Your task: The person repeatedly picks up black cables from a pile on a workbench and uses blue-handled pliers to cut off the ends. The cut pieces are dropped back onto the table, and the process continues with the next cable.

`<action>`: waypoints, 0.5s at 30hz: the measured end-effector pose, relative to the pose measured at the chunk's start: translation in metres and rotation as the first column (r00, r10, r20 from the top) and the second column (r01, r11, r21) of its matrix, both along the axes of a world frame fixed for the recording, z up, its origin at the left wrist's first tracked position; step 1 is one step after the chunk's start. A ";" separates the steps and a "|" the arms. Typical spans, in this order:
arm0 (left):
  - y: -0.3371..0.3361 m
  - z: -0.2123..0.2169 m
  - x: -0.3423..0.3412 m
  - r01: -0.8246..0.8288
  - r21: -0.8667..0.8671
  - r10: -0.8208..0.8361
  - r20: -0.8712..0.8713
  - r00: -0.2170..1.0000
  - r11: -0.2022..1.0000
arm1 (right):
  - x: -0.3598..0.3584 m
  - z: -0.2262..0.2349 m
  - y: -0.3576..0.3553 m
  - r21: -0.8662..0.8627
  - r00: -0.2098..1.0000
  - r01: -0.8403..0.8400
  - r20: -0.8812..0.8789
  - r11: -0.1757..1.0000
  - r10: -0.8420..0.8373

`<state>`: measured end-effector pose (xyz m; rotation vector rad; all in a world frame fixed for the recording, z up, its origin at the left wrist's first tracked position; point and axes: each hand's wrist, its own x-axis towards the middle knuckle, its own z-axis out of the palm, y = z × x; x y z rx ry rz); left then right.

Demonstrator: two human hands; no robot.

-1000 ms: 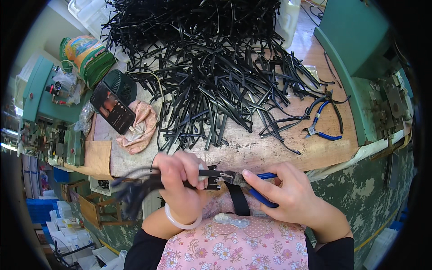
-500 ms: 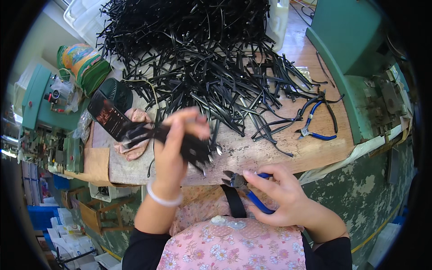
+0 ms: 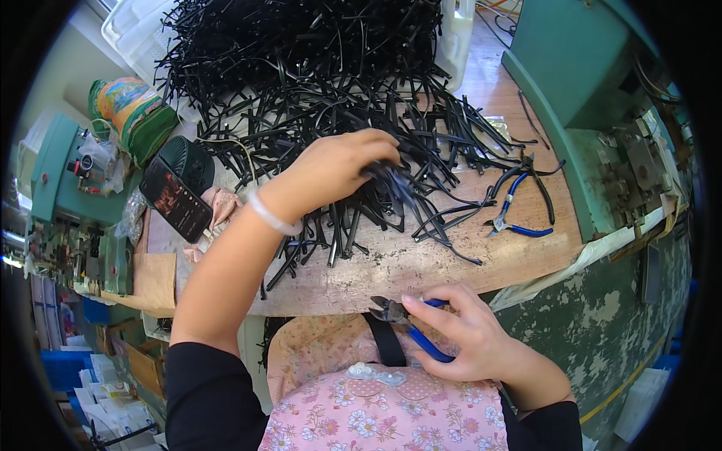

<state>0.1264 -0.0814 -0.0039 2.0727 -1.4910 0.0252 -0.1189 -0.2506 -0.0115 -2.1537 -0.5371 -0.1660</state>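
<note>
My left hand [image 3: 353,161] reaches over the pile of thin black plastic strips [image 3: 301,113], some with bent ends like eyeglass arms. Its fingers are curled down and closed on a few black strips [image 3: 395,188], blurred by motion. Near the table's front edge, above my lap, my right hand [image 3: 466,331] holds blue-handled cutting pliers [image 3: 410,323]. Their dark jaws point left and stand slightly apart. Loose black strips [image 3: 335,240] lie on the wood below my left wrist.
Another pair of blue-handled pliers [image 3: 519,225] and black-handled pliers [image 3: 543,192] lie on the right. At left are a phone [image 3: 175,199], a dark green fan [image 3: 188,161] and a pink cloth [image 3: 222,203]. Green machines flank the table [image 3: 481,278]; a white crate [image 3: 455,45] stands behind.
My left hand has moved right and away, from near the table's front-left onto the pile. The bundle it held has left it; strips lie there now. My right hand stays nearly still.
</note>
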 end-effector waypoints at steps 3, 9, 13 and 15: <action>0.017 0.009 -0.026 -0.384 -0.294 0.040 -0.747 0.663 0.875 | 0.001 -0.007 0.001 0.072 0.999 0.032 0.007 0.997 -0.033; 0.060 0.010 -0.083 -0.513 -0.341 -0.243 -0.937 0.250 0.788 | 0.008 -0.009 0.004 -0.055 0.994 0.107 0.042 0.993 -0.105; 0.069 0.005 -0.103 -0.490 -0.352 -0.323 -0.935 0.146 0.798 | 0.013 -0.002 0.008 -0.191 0.993 0.058 0.110 0.980 -0.037; 0.069 0.004 -0.106 -0.449 -0.360 -0.332 -0.932 0.144 0.818 | 0.015 0.005 0.009 -0.256 0.991 0.025 0.131 0.966 0.010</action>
